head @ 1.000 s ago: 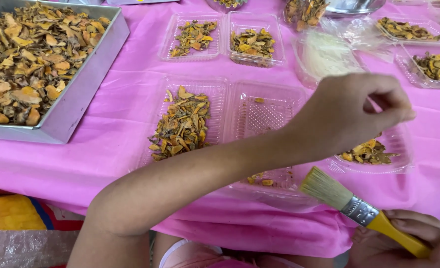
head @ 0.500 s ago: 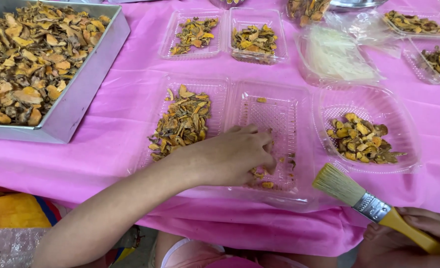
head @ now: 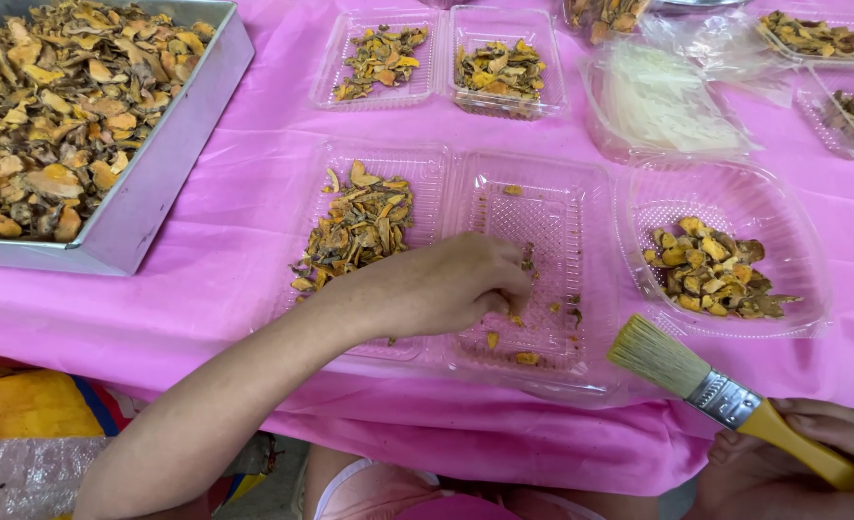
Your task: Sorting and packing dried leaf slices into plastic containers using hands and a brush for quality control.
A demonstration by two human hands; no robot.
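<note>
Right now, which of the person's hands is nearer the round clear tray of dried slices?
Right. The right hand, holding the brush, is just below the round tray; the left hand is over the hinged tray beside it.

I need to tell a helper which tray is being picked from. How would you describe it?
On the pink tablecloth, find the clear double tray at the front edge. It is the right half, under the left hand: nearly empty, with a few orange bits, while the left half is heaped.

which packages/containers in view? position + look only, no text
Hinged clear clamshell tray: centre, open; left half full of dried orange slices, left hand in the right half.
Round-cornered clear tray: right, part filled.
Two small clear trays: top centre, filled.
Clear plastic bags: upper right, crumpled.
Yellow bag: bottom left, under the table.
</note>
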